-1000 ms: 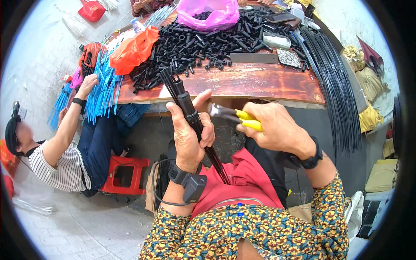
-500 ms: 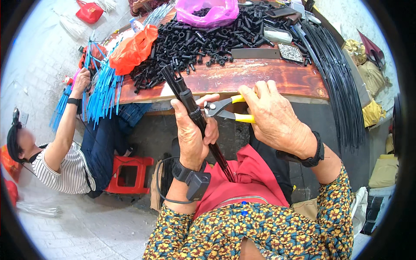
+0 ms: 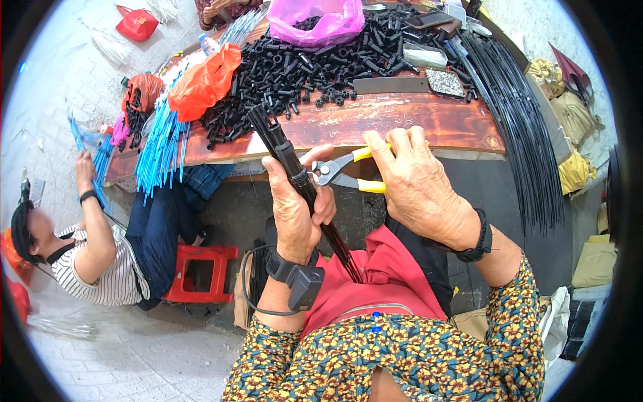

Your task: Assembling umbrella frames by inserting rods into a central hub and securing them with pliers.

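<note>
My left hand [image 3: 295, 218] is closed around a slim black umbrella frame [image 3: 287, 158], a bundle of thin ribs with dark plastic collars. It slants, its upper end toward the table and its lower end against my red apron [image 3: 375, 268]. My right hand [image 3: 425, 184] grips the yellow handles of a pair of nippers [image 3: 345, 169]. Their grey jaws are at the collar, beside my left fingers. A small silvery bit, perhaps wire, shows at the jaws; whether they bite on it I cannot tell.
Black plastic parts [image 3: 321, 63] are heaped on the wooden table [image 3: 402, 120] under a pink bag [image 3: 315, 23]. Long black rods [image 3: 519, 127] overhang its right side, blue rods [image 3: 161, 151] its left. A co-worker [image 3: 100, 261] is at the left by a red stool [image 3: 199, 273].
The nippers have tilted slightly at the collar, while my left hand keeps its hold. At the left, the co-worker's raised hand has moved left, away from the hanging blue rods.
</note>
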Demonstrator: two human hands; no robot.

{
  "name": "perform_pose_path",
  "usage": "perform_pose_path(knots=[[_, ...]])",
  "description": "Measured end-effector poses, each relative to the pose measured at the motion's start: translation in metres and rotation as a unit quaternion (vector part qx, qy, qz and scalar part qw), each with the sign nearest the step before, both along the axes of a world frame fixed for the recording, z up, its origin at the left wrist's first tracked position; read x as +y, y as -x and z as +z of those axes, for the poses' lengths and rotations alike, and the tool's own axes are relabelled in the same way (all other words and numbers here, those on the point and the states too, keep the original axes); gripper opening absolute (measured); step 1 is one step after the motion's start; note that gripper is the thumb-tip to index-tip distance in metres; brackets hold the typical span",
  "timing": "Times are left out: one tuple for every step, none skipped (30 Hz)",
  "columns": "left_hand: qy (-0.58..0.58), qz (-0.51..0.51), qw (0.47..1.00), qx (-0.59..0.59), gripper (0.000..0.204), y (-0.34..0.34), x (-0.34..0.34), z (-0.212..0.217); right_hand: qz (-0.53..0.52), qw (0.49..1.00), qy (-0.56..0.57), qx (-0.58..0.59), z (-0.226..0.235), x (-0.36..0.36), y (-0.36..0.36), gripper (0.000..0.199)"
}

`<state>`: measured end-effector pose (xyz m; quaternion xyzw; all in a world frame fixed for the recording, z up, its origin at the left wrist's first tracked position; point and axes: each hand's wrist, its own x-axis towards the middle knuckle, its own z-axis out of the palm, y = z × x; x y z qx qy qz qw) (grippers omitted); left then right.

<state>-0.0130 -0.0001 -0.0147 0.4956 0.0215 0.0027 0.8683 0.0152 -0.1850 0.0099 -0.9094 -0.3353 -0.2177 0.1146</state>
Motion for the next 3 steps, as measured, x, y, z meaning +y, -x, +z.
perform_pose_path(knots=[[0.004,-0.003,1.000,0.002,0.095,-0.0001,-0.0007,0.0012,-0.002,1.000,0.000,0.000,0.0004,0.0000,0.0004,0.059],[0.008,-0.005,1.000,0.004,0.096,-0.0004,-0.0011,0.0020,-0.004,1.000,-0.001,0.006,0.0009,0.0004,0.0006,0.059],[0.009,-0.013,1.000,0.004,0.095,-0.0010,-0.0001,0.0000,-0.004,1.000,-0.003,0.013,0.0018,0.0011,0.0013,0.059]])
